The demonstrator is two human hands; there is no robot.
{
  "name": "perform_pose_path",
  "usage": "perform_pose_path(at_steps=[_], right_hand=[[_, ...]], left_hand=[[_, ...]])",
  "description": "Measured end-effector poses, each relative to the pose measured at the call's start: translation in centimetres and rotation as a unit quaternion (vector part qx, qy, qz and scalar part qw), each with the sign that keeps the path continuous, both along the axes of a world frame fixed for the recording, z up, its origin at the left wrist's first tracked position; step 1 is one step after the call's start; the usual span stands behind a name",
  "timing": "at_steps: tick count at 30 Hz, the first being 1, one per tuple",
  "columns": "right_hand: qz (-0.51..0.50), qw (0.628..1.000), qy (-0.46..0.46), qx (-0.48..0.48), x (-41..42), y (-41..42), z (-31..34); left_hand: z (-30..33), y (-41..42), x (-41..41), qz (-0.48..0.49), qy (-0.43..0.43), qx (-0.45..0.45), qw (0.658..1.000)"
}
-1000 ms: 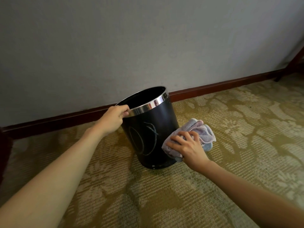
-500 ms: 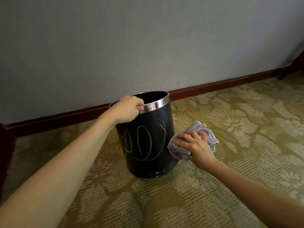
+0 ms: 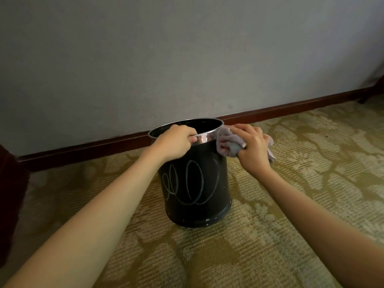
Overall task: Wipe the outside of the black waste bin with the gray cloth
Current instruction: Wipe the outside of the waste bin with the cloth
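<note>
The black waste bin (image 3: 197, 196) stands on the carpet, leaning slightly, with a shiny metal band around its open top and white looping chalk-like marks on its near side. My left hand (image 3: 174, 142) grips the near left part of the rim, fingers curled over the metal band. My right hand (image 3: 252, 146) holds the bunched gray cloth (image 3: 227, 143) and presses it against the bin's upper right side, just under the rim. Part of the cloth hangs behind my right hand.
A patterned beige and olive carpet (image 3: 291, 183) covers the floor. A gray wall (image 3: 187, 59) with a dark red-brown skirting board (image 3: 83, 146) runs just behind the bin. Dark wooden furniture shows at the far left edge (image 3: 10, 194) and far right (image 3: 374, 88).
My right hand has lifted the cloth from the bin's lower right side up to just below the rim. The bin has turned, showing more white loops, and my left hand has shifted along the rim.
</note>
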State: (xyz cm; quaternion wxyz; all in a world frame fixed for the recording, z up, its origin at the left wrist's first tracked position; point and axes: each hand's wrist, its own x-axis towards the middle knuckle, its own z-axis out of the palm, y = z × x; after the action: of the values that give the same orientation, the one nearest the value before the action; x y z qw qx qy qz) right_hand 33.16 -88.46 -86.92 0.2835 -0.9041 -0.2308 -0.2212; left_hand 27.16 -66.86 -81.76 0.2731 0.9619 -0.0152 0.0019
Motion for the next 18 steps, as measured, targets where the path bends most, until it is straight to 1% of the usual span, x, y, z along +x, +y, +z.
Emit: perform_pose_path(at_steps=[2, 5, 8, 10, 13, 16, 18], right_hand=[[-0.002, 1.0, -0.022, -0.02, -1.0, 0.0, -0.8], [0.057, 0.992, -0.043, -0.105, -3.6, -1.7, -3.9], [0.15, 0.96, -0.043, -0.231, -6.0, -4.0, -6.7], [0.181, 0.945, -0.032, -0.27, -6.6, -4.6, -7.4], [0.159, 0.957, -0.009, -0.243, -5.5, -3.6, -5.7], [0.085, 0.985, -0.028, -0.146, -3.2, -0.7, -2.6], [0.048, 0.994, -0.042, -0.086, -1.6, 1.1, -0.6]], left_hand=[[-0.1, -0.3, -0.1, 0.009, -0.009, 0.009, 1.0], [-0.2, 0.3, -0.1, 0.021, -0.018, 0.002, 1.0], [-0.3, 1.4, 0.0, 0.032, -0.021, -0.015, 0.999], [-0.5, 1.9, 0.2, 0.038, -0.024, -0.024, 0.999], [-0.7, 2.3, 0.4, 0.053, -0.029, -0.046, 0.997], [-0.8, 2.1, 0.3, 0.058, -0.034, -0.049, 0.997], [-0.8, 1.6, 0.3, 0.053, -0.039, -0.031, 0.997]])
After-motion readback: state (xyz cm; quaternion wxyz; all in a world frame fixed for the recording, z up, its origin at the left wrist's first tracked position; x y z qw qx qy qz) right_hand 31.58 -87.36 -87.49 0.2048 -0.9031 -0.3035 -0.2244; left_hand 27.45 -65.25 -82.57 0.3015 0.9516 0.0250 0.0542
